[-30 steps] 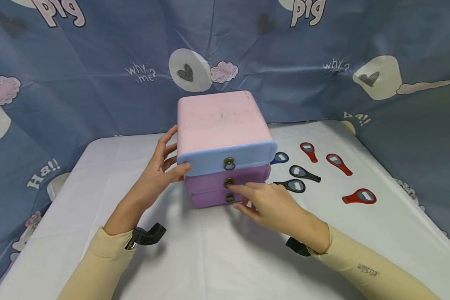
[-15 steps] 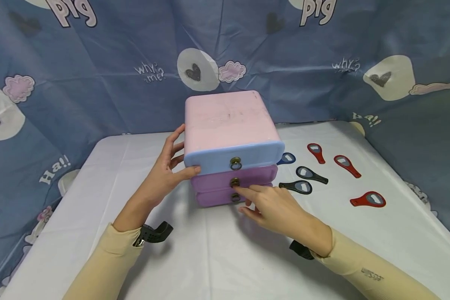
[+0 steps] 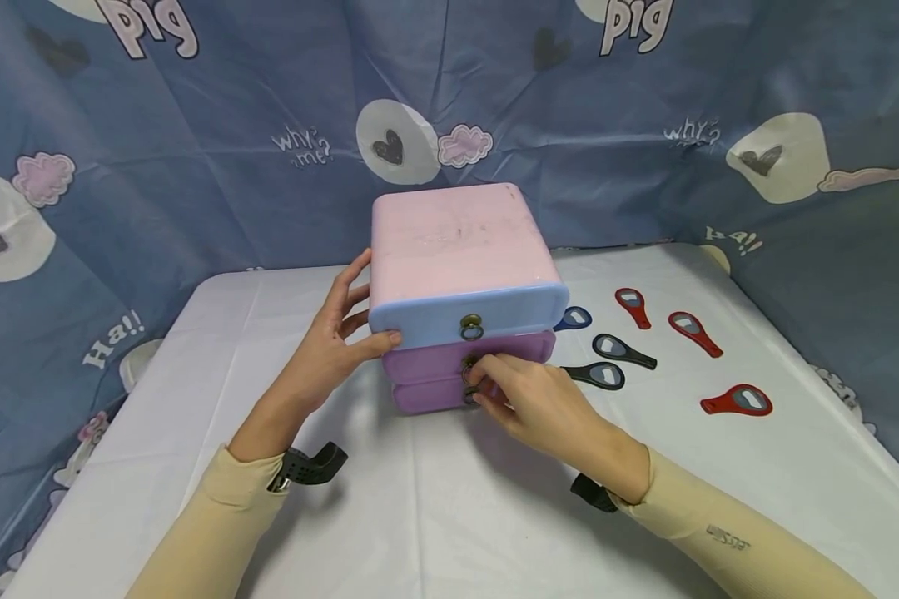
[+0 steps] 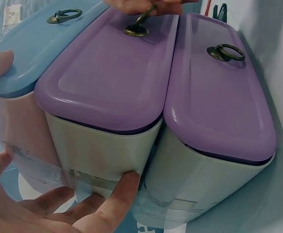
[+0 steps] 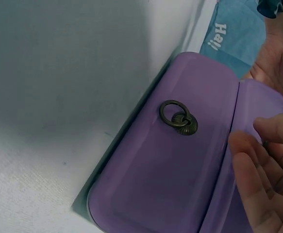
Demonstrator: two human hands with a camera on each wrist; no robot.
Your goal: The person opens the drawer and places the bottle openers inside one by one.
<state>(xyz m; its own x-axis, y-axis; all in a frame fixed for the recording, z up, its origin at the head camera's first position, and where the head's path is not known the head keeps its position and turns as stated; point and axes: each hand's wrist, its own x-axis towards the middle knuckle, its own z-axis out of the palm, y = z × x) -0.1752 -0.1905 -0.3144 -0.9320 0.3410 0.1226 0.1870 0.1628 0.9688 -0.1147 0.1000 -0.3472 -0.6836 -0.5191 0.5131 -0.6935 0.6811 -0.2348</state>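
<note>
A small drawer cabinet with a pink top stands on the white table. Its top drawer front is light blue; the two below are purple. My left hand braces the cabinet's left side with spread fingers, its thumb on the blue front's left end. With thumb and fingers, my right hand pinches the brass ring pull of the middle drawer, lifted away from its front. The bottom drawer's ring pull hangs free. All the drawers look closed.
Several bottle openers lie right of the cabinet: red ones, black ones and a blue one partly hidden behind the cabinet. A printed blue cloth hangs behind the table.
My right fingers have gone from touching the middle drawer's ring pull with the index fingertip to pinching it. My left hand stays on the cabinet. The head view has shifted slightly.
</note>
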